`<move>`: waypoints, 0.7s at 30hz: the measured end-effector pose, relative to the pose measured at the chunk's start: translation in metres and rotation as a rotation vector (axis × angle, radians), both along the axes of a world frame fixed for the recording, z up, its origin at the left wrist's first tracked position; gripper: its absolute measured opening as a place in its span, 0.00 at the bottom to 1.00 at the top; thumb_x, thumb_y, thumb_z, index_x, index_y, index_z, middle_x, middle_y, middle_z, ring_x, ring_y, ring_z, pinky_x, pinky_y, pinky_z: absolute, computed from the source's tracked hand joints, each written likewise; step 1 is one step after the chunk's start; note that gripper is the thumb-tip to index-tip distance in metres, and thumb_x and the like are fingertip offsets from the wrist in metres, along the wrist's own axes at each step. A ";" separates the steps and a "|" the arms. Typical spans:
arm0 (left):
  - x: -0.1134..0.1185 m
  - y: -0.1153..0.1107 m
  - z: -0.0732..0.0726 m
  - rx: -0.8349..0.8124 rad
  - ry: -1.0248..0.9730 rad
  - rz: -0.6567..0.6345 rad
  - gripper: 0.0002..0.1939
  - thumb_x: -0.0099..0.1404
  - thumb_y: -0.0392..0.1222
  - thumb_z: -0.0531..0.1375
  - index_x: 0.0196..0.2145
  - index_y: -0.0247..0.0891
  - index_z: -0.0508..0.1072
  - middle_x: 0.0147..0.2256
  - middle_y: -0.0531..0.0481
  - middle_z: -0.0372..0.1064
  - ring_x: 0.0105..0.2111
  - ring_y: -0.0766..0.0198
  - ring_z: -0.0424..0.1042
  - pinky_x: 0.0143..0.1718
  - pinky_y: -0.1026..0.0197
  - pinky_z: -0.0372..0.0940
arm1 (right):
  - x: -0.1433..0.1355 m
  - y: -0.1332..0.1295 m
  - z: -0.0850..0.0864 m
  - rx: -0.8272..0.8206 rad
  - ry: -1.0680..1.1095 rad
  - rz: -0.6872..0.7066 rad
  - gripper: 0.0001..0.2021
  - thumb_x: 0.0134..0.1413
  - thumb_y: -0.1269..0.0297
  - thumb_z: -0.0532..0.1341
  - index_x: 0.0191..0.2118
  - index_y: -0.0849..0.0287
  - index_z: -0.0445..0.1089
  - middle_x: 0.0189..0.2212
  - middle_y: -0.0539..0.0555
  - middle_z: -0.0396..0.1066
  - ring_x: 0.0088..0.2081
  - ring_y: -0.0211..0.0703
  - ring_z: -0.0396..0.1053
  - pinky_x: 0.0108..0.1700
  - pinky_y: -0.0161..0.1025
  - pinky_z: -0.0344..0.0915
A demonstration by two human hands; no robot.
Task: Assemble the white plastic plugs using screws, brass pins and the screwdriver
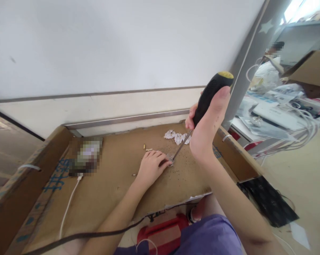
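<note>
My right hand (pixel 210 120) is wrapped round the black and yellow handle of a screwdriver (pixel 211 95), the thumb lying along the grip. Its shaft slants down to the left, and the tip meets a small clear plastic plug piece (pixel 171 162). Fingers and thumb of my left hand (pixel 152 166) pinch that piece against the cardboard and hide part of it. Beyond it sit several whitish plug pieces with metal pins (pixel 178 138). Brass-coloured bits (pixel 144 146) lie behind my left hand, and a small metal part (pixel 134 174) is left of it. Tiny dark specks, perhaps screws, are scattered around.
The work surface is a cardboard tray (pixel 104 191) with raised sides. A blurred-out device (pixel 86 156) with a white cable (pixel 69 209) lies at its left. A dark strap or cord (pixel 96 234) crosses the front. A cluttered table (pixel 276 109) stands at right.
</note>
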State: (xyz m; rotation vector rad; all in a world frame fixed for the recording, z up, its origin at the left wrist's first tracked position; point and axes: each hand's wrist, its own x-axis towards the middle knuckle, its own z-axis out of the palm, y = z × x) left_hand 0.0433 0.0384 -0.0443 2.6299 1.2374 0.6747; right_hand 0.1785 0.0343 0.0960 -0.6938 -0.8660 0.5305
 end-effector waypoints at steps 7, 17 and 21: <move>-0.006 0.001 0.004 -0.130 -0.045 -0.067 0.08 0.64 0.45 0.56 0.34 0.43 0.73 0.36 0.54 0.72 0.39 0.63 0.68 0.44 0.58 0.57 | 0.002 0.000 0.000 -0.012 -0.016 -0.005 0.21 0.53 0.39 0.49 0.32 0.55 0.52 0.19 0.45 0.49 0.16 0.30 0.50 0.15 0.31 0.48; -0.003 0.001 0.002 -0.150 -0.048 -0.018 0.07 0.61 0.45 0.58 0.29 0.40 0.70 0.32 0.54 0.70 0.36 0.62 0.67 0.41 0.58 0.57 | -0.002 -0.001 -0.001 0.010 -0.039 -0.028 0.21 0.54 0.40 0.49 0.32 0.56 0.50 0.19 0.45 0.49 0.16 0.29 0.51 0.15 0.29 0.48; -0.002 0.000 0.000 -0.121 -0.059 -0.019 0.05 0.61 0.44 0.58 0.33 0.41 0.70 0.34 0.53 0.71 0.38 0.62 0.68 0.42 0.58 0.58 | -0.002 -0.001 0.000 -0.003 -0.061 -0.045 0.21 0.54 0.40 0.48 0.31 0.55 0.49 0.19 0.45 0.49 0.16 0.29 0.50 0.14 0.29 0.48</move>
